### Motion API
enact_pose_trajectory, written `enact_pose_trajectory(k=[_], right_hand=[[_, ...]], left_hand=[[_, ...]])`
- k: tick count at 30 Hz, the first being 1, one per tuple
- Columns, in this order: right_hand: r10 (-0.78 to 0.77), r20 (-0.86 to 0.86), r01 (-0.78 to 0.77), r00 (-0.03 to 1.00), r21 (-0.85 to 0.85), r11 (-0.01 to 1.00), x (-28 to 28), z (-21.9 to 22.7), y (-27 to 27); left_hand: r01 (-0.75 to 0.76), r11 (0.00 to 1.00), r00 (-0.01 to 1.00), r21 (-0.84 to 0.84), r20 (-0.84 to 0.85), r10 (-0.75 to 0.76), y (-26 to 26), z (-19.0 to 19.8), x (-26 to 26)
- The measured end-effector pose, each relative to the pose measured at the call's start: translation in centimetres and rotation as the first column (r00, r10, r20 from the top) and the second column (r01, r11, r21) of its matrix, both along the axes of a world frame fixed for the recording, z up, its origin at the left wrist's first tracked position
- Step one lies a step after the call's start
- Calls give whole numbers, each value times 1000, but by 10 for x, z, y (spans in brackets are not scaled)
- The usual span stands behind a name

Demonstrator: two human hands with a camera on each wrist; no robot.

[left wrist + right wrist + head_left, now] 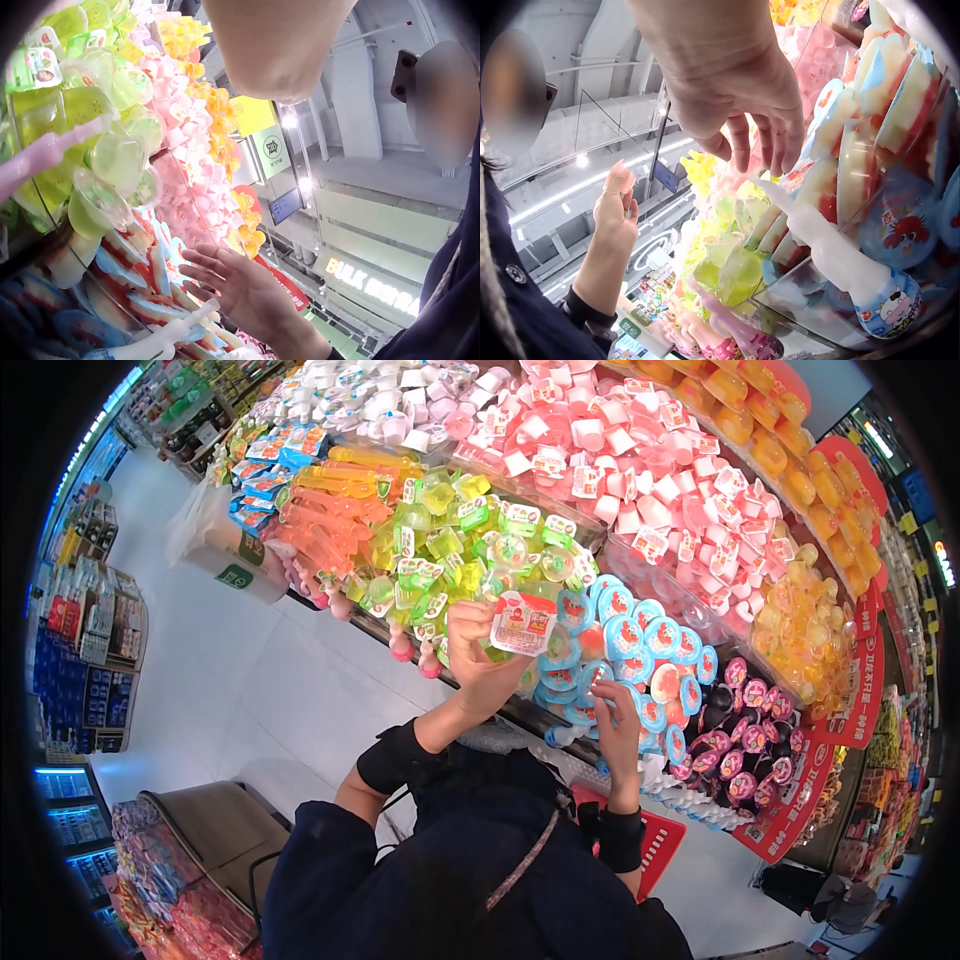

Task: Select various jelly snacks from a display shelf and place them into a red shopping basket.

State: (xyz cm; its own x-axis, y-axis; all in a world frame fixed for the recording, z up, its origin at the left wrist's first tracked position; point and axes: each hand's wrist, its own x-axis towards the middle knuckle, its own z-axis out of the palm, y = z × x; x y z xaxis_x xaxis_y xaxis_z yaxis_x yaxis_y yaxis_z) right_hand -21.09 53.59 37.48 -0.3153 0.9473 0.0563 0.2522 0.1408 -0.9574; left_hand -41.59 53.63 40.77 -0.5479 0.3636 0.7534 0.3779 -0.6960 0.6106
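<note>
My left hand [478,660] pinches a small jelly cup [524,624] with a red and white printed lid, raised over the display with the lid toward the head camera. In the right wrist view the cup [619,177] looks pale pink between thumb and fingers. In the left wrist view only the bare base of that hand shows; the cup is hidden. My right hand [617,728] hovers over jelly cups with blue-rimmed lids [625,635], fingers loosely bent and holding nothing. Below it in the right wrist view stands a white bottle-shaped tube [832,251] with a cow label.
Green jelly cups [440,550] fill a bin at left, pink ones [640,490] the bin behind, with orange ones [780,450] at the far right. Black cups with pink lids [740,750] lie near right. A red basket [660,845] is beside the body.
</note>
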Motion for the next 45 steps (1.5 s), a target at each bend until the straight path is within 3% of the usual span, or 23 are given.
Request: enact_pose_trajectory(k=[11, 13, 17, 19, 20, 22, 24, 26, 28, 31, 39, 42, 45], right_hand=[[-34, 0, 34, 999, 21, 999, -7, -8, 10], [-15, 12, 14, 1000, 16, 1000, -3, -10, 5], [-25, -21, 26, 999, 20, 999, -5, -8, 13], [-29, -21, 30, 999, 27, 999, -6, -5, 17], [-28, -10, 28, 1000, 41, 999, -6, -6, 18], [-39, -13, 40, 999, 68, 997, -7, -4, 20], [-30, -35, 31, 999, 31, 999, -4, -9, 20], [-35, -52, 37, 998, 31, 999, -2, -14, 24], [-37, -74, 36, 997, -11, 999, 1, -13, 21], [-67, -46, 70, 997, 52, 996, 5, -3, 18], [-172, -64, 178, 983, 107, 978, 21, -8, 11], [-208, -107, 217, 972, 80, 973, 28, -7, 10], [-247, -89, 252, 965, 59, 966, 33, 0, 8]], left_hand=[[24, 1000, 999, 7, -28, -23, 9, -2, -10], [-9, 998, 997, -60, -79, 4, 3, 2, -9], [-13, 999, 1000, -30, -29, 12, 14, -1, -8], [87, 979, 990, -187, 128, -64, 22, -1, -9], [93, 981, 990, -168, 121, -74, 25, 2, -12], [186, 908, 980, -374, 134, -146, 34, 8, -19], [194, 904, 981, -381, 90, -172, 49, 25, -31], [209, 889, 965, -408, -59, -254, 70, 48, -43], [109, 918, 930, -382, -287, -231, 96, 75, -48], [104, 925, 842, -366, -461, -278, 139, 115, -40], [237, 926, 734, -295, -570, -370, 269, 148, 5], [120, 893, 678, -434, -621, -393, 297, 158, 21], [122, 901, 664, -416, -641, -386, 330, 157, 32]])
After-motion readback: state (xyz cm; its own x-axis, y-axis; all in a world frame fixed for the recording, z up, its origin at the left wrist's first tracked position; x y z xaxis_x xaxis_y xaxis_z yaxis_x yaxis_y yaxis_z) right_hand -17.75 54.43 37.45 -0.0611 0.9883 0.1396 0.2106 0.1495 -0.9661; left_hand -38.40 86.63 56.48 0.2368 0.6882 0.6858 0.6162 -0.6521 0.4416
